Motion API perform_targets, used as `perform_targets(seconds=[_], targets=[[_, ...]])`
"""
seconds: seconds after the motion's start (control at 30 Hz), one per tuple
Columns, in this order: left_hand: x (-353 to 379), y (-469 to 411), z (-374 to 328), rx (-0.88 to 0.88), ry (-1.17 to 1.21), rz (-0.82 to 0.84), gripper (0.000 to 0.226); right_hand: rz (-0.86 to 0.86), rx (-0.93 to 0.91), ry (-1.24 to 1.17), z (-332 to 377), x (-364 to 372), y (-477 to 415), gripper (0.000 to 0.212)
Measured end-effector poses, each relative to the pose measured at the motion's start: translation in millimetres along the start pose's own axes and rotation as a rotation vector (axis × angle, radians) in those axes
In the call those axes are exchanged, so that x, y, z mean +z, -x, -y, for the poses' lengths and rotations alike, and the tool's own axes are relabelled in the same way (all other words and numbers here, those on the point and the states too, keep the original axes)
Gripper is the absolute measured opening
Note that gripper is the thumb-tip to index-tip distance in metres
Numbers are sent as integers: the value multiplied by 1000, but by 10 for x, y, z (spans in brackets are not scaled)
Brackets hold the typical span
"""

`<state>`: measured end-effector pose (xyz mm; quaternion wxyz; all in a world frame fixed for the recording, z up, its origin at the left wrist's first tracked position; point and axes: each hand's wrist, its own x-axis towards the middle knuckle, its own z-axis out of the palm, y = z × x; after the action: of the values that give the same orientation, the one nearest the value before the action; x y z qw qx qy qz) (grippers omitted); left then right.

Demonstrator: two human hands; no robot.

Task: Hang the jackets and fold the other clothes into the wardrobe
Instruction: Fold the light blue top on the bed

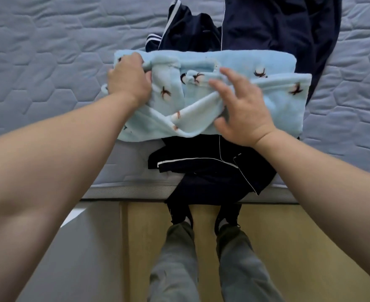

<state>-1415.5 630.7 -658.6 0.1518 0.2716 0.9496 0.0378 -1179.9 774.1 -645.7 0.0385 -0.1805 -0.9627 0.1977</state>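
Gripping left edge of light-blue fleece garment [277,110] with curled left hand [128,80]; touching its middle with splayed right hand [242,112].

No words, labels, brands or numbers can be read anywhere; the fleece [284,110] bears only small dark bird-like figures, no letters.
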Motion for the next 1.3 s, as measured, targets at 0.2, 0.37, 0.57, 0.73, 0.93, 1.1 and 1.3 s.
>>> perform_targets(seconds=[0.2,0.37,0.57,0.73,0.93,1.1,1.3], targets=[[-27,470,341,779,-137,-185,47,109,40,-90,-8,107,-94,59],[-55,598,638,940,-307,-26,57,50,185,-125,94,145,-284,37],[-239,124,615,328,-106,-298,55,-147,420,-115,115,215,-616,44],[-189,-330,582,154,-298,-150,59,2,544,-75,-14,314,-778,53],[-69,-326,335,-27,-463,-150,68,-10,485,70,-173,216,-523,62],[140,175,234,-692,137,-205,101,-233,727,117,-278,41,25,68],[367,339,231,-1221,825,-90,105,-208,1275,-479,-570,65,429,85]])
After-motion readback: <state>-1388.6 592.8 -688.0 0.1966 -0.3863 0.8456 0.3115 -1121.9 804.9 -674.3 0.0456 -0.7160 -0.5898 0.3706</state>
